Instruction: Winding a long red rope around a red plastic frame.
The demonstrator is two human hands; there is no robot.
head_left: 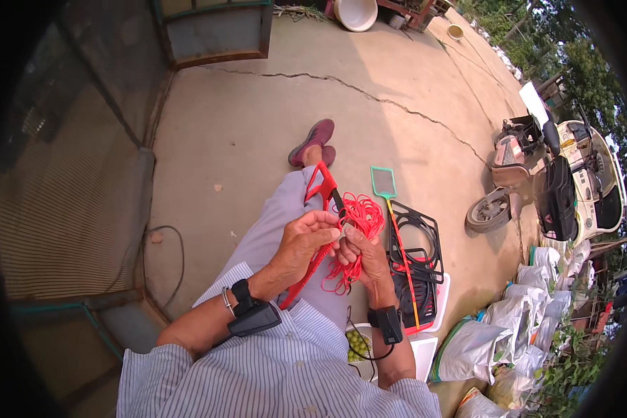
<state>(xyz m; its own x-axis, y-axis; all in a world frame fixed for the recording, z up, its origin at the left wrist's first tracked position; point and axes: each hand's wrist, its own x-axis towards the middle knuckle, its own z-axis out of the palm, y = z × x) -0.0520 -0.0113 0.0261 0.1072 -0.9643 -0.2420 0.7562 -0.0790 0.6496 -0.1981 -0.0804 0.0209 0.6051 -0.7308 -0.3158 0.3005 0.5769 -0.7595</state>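
Note:
A loose bundle of thin red cord [364,212] hangs about my right hand [366,256], whose fingers are closed on part of it. My left hand [304,244] is closed in a pinch, its fingertips meeting those of the right over my lap; what lies between them is too small to make out. Under the hands, across my legs, rests a long red tool [320,182] with an open looped end, a black section and a ridged lower strip [301,287]. My hands hide its middle.
Right of my legs lie a green-headed fly swatter [383,182], black plastic frames [432,244], a white box [442,306] and a basket of green fruit [357,344]. Farther right are white sacks [467,346] and a scooter [512,174]. Screened panels [70,174] stand left.

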